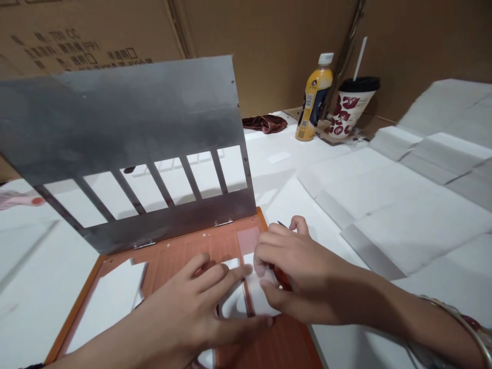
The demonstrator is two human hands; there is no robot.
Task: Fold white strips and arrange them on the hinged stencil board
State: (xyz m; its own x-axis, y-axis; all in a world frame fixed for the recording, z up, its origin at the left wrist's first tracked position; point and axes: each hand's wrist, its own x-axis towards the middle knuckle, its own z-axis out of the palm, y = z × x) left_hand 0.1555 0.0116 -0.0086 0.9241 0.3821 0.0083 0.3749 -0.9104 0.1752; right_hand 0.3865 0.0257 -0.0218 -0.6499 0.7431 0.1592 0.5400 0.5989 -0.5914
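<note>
My left hand [207,297] lies palm down with fingers spread. Its index finger and thumb touch a white strip [253,294] on the orange board [192,248]. My right hand [286,261] has its fingers curled and pinches a thin, whitish piece at that strip's right side. A dark pointed tip [282,224] shows behind the right knuckles; what it belongs to is hidden. Under my left fingers is another white strip [233,302], partly covered. A hinged metal plate [126,113] with a row of rectangular slots stands raised at the board's far edge.
A stack of white sheets [111,300] lies on the board's left side. Larger white sheets [384,205] spread over the table at right. Further back stand a yellow bottle [314,100] and a lidded cup [351,110] with a straw, before cardboard [265,51]. A dark red cloth [269,123] lies nearby.
</note>
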